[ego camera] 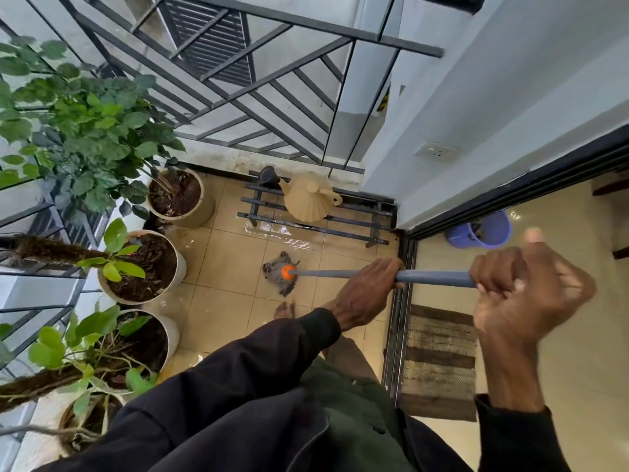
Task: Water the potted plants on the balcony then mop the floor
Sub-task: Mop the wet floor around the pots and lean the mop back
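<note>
Though a yellow-and-black mark (384,101) shows on the wall past the railing (238,97), it is too small to read. The balcony floor (231,253) is beige tile, wet and glossy near the black metal rack (340,233) that stands against the far kerb. A beige watering can (311,199) sits on that rack, and beside it a dark object (269,175) I cannot identify. Along the left edge stand white pots (180,267) of soil and leafy plants; the nearest one is largely hidden by leaves and the dark sleeve (238,403). The mop (432,277) has a blue handle and an orange collar, and its grey mop head (274,267) lies flat on the tiles in the middle of the balcony, just ahead of a bare foot (284,311). The left hand (366,291) is wrapped around the handle at mid-length; the right hand (524,284), blurred, is curled around it higher up, thumb raised. To the right a sliding-door track (398,318) leads indoors, where a striped doormat (439,356) lies and a purple bucket (490,233) stands, its contents too dark to make out. A wall socket (435,152) is set in the grey wall.
</note>
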